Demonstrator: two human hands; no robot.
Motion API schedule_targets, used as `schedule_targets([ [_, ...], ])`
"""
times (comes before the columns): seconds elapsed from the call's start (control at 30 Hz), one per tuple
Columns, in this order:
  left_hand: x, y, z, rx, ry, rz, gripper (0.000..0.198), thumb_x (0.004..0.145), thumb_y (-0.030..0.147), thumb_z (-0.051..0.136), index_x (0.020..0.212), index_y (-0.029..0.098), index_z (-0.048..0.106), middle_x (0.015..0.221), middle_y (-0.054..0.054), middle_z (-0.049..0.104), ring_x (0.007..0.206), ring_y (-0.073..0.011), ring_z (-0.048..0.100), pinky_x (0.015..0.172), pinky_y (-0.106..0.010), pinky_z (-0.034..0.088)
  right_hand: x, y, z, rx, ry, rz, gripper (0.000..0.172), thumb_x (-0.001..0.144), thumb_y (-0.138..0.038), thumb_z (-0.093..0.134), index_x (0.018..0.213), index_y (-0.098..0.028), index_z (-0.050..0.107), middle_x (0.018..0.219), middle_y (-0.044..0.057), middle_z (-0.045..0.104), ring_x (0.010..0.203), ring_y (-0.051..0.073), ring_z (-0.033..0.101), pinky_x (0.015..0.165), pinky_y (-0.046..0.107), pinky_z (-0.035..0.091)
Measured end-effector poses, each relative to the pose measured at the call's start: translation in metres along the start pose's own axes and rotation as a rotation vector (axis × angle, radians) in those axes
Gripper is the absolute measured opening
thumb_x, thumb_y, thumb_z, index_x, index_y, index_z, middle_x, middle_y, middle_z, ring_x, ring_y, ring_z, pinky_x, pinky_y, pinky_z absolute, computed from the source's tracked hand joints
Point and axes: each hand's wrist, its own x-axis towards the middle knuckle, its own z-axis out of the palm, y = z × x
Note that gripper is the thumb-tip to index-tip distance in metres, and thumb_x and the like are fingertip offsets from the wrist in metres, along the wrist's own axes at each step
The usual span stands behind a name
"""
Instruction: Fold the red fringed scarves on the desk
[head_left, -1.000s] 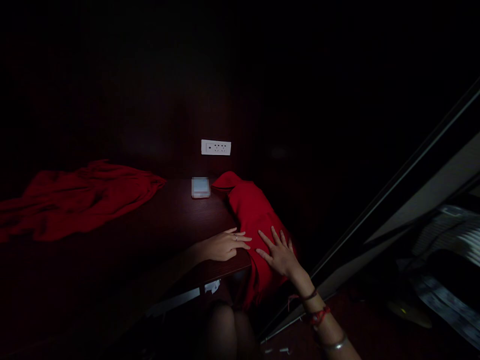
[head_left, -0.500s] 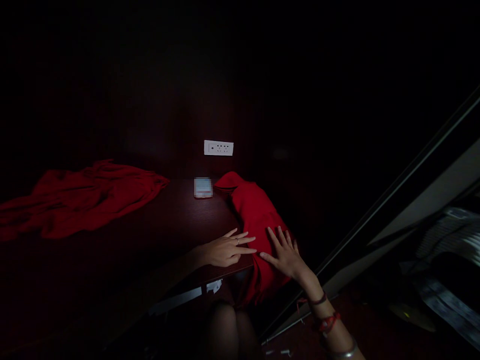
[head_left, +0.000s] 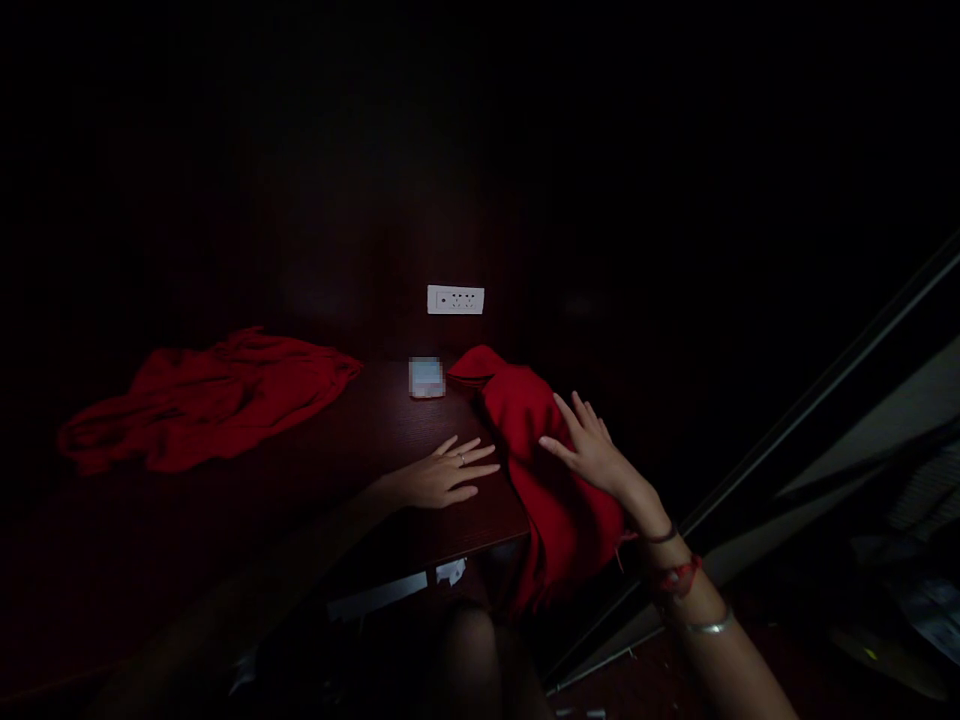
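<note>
A red cloth (head_left: 529, 425) lies along the right edge of the dark wooden desk (head_left: 397, 430) and hangs down over its side. My right hand (head_left: 589, 445), fingers spread, is over the outer side of this cloth; whether it touches the fabric I cannot tell. On the desktop, just left of the cloth, my left hand (head_left: 446, 475) is flat with its fingers apart and a ring on one of them. Neither hand grips anything. Further left on the desk is a second crumpled red cloth (head_left: 225, 400).
A small blurred pale block (head_left: 427, 378) stands at the back of the desk, below a white wall socket (head_left: 455, 300). To the right runs a slanting dark frame edge (head_left: 810, 400). My knee (head_left: 471, 650) is under the desk front. The room is very dark.
My right hand has moved up and outward over the hanging cloth. My left hand has drawn back from the cloth onto the desktop. The view has shifted slightly left.
</note>
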Motion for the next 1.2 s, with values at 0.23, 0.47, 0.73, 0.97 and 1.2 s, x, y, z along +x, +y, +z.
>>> schedule_targets([
  [0.23, -0.037, -0.061, -0.001, 0.099, 0.068, -0.331, 0.041, 0.087, 0.034, 0.024, 0.127, 0.029, 0.025, 0.136, 0.000, 0.021, 0.125, -0.0160, 0.013, 0.100, -0.042, 0.012, 0.085, -0.076, 0.031, -0.001, -0.066, -0.258, 0.064, 0.076, -0.055, 0.035, 0.126, -0.016, 0.032, 0.131, 0.015, 0.028, 0.121, 0.028, 0.022, 0.095, 0.041, 0.022],
  [0.47, -0.110, -0.096, -0.015, 0.278, 0.380, -0.705, 0.036, 0.085, 0.029, 0.026, 0.116, 0.021, 0.043, 0.130, -0.004, 0.033, 0.121, -0.0148, 0.023, 0.099, -0.037, 0.019, 0.128, -0.164, 0.103, 0.097, -0.054, -0.391, 0.042, 0.080, -0.035, 0.042, 0.115, -0.013, 0.045, 0.116, 0.014, 0.047, 0.108, 0.022, 0.040, 0.090, 0.031, 0.028],
  [0.73, -0.185, -0.132, -0.018, 0.522, 0.498, -1.120, 0.036, 0.080, 0.025, 0.035, 0.113, 0.017, 0.047, 0.131, -0.011, 0.031, 0.121, -0.0231, 0.024, 0.094, -0.042, 0.026, 0.168, -0.227, 0.156, 0.222, -0.034, -0.453, 0.039, 0.081, -0.028, 0.037, 0.114, -0.008, 0.045, 0.112, 0.015, 0.049, 0.103, 0.020, 0.044, 0.087, 0.028, 0.032],
  [0.97, -0.190, -0.141, -0.019, 0.538, 0.654, -1.354, 0.048, 0.080, 0.032, 0.035, 0.124, 0.013, 0.034, 0.132, -0.017, 0.024, 0.122, -0.0286, 0.017, 0.094, -0.051, 0.020, 0.213, -0.289, 0.181, 0.368, 0.077, -0.498, 0.053, 0.080, -0.031, 0.038, 0.126, -0.006, 0.028, 0.124, 0.015, 0.036, 0.114, 0.018, 0.031, 0.094, 0.028, 0.025],
  [1.2, -0.199, -0.153, -0.011, 0.493, 0.793, -1.479, 0.054, 0.078, 0.036, 0.034, 0.125, 0.010, 0.030, 0.133, -0.020, 0.022, 0.122, -0.0334, 0.012, 0.092, -0.058, 0.013, 0.233, -0.356, 0.180, 0.517, -0.019, -0.465, 0.057, 0.072, -0.037, 0.049, 0.122, -0.011, 0.036, 0.119, 0.014, 0.044, 0.109, 0.023, 0.039, 0.090, 0.034, 0.030],
])
